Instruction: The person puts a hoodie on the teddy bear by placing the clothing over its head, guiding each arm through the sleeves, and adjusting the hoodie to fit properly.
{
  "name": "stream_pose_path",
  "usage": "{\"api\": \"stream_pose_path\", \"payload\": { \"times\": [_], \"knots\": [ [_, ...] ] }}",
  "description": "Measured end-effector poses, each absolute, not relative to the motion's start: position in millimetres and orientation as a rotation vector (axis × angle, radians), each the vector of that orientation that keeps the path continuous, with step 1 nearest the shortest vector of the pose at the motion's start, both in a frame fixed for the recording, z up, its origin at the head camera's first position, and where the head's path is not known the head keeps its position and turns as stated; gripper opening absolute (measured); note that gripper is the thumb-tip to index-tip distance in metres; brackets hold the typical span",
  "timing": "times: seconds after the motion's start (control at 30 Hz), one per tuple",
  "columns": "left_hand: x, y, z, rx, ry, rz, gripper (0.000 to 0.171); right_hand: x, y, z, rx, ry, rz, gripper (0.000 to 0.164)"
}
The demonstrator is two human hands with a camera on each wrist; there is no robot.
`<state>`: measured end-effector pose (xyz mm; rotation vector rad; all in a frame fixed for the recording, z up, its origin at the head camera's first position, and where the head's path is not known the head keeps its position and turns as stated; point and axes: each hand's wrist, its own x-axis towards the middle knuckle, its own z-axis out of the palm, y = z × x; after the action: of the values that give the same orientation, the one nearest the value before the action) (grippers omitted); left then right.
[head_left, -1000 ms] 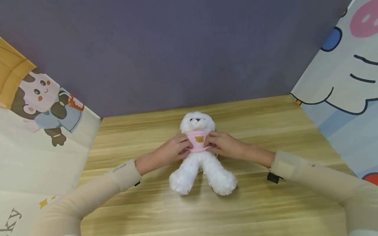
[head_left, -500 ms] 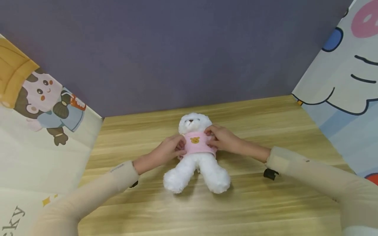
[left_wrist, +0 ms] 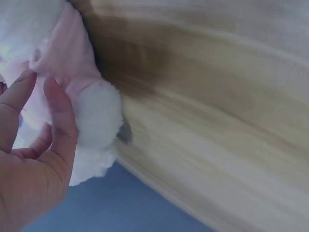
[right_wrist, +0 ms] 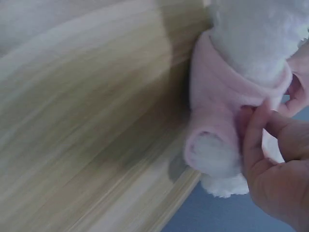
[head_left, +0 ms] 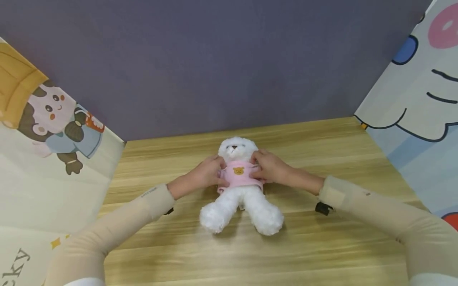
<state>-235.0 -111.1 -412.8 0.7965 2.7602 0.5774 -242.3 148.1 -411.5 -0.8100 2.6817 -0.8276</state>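
A white plush bear [head_left: 247, 210] lies on its back on the wooden table, legs spread towards me. It wears a pink shirt [head_left: 237, 179] with a small brown bear face on the chest. On the shirt's left side my left hand [head_left: 206, 171] pinches the cloth; the left wrist view shows thumb and finger close together at the hem [left_wrist: 38, 60]. My right hand [head_left: 272, 167] pinches the shirt on the other side. In the right wrist view its fingertips [right_wrist: 263, 108] sit on the fabric beside a pink sleeve [right_wrist: 212, 123] with a white paw in it.
The wooden table [head_left: 171, 254] runs back to a dark grey-blue wall [head_left: 229, 67]. Cartoon-printed panels stand on the left [head_left: 53, 167] and on the right [head_left: 425, 159].
Both hands have shifted on the shirt, and the shirt now reaches lower and wider over the bear's body. The bear slid left, then slightly back right.
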Motion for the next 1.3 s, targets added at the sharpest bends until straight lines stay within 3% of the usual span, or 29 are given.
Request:
{"api": "stream_pose_path", "payload": {
  "times": [0.1, 0.23, 0.4, 0.5, 0.67, 0.9, 1.17, 1.3],
  "knots": [
    [-233, -114, -415, 0.894, 2.759, 0.606, 0.034, -241, 149, -416, -0.956, 2.739, -0.830, 0.026],
    [-230, -118, -418, 0.956, 2.721, 0.750, 0.032, -241, 152, -421, -1.047, 2.697, -0.923, 0.019],
    [-231, -117, -417, 0.860, 2.692, 0.836, 0.053, -240, 153, -416, -0.872, 2.786, -0.856, 0.042],
    [-233, -114, -415, 0.822, 2.706, 0.753, 0.063, -241, 151, -411, -0.802, 2.826, -0.730, 0.047],
    [-236, -112, -410, 0.827, 2.678, 0.704, 0.042, -242, 151, -408, -0.859, 2.740, -0.787, 0.038],
    [-241, -122, -408, 0.549, 2.244, 1.222, 0.027, -247, 158, -412, -0.812, 2.640, -0.935, 0.050],
    [-250, -116, -411, 0.419, 2.238, 1.218, 0.024, -251, 165, -416, -0.974, 2.476, -1.049, 0.036],
    [-253, -117, -410, 0.410, 2.256, 1.178, 0.027, -255, 171, -414, -0.834, 2.289, -1.187, 0.029]
  ]
}}
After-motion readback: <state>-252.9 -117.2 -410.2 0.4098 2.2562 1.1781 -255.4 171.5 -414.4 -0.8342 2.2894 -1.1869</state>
